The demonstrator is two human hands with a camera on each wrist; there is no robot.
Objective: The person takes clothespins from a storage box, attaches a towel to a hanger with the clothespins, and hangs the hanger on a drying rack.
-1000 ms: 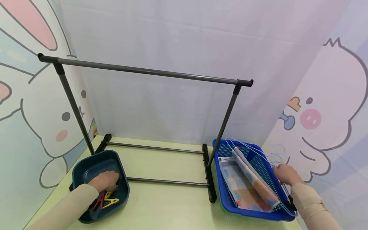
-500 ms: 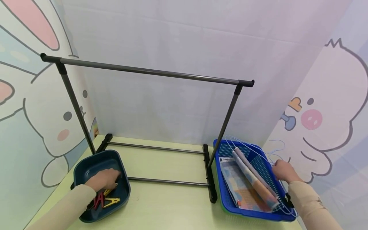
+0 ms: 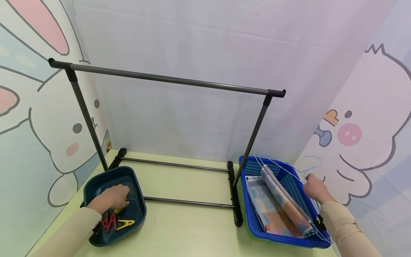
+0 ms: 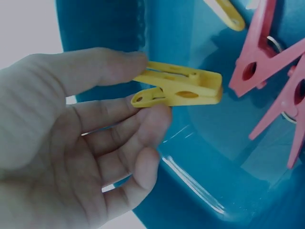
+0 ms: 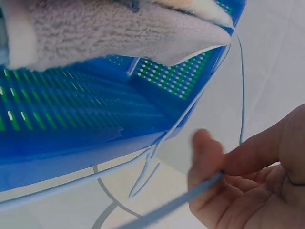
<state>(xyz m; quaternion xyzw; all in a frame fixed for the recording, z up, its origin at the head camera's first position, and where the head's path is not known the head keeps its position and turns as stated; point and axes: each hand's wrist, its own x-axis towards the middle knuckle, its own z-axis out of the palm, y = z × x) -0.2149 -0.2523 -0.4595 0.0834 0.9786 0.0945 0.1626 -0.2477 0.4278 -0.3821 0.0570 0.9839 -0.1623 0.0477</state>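
My left hand point(image 3: 110, 200) is inside a dark teal basin point(image 3: 138, 185), low over its floor. In the left wrist view its thumb and fingers pinch a yellow clothespin point(image 4: 195, 90). Red clothespins point(image 4: 257, 52) and another yellow clothespin point(image 3: 125, 224) lie in the basin. At the outer side of a blue mesh basket point(image 3: 282, 241), my right hand point(image 3: 316, 187) pinches the light blue wire of a hanger point(image 5: 190, 194) between thumb and finger. A rolled, patterned towel point(image 3: 285, 200) hangs over that hanger, lying across the basket.
A dark metal rack point(image 3: 173, 79) stands between basin and basket, its top bar high over the pale yellow table point(image 3: 189, 228). Folded cloth point(image 3: 263, 196) lies flat in the basket. A white curtain point(image 3: 179, 121) backs the table, with cartoon-printed walls at both sides.
My left hand has drawn slightly back toward the left within the basin, with the clothespin. My right hand has shifted slightly up along the basket's side, and the hanger wire has moved slightly with it.
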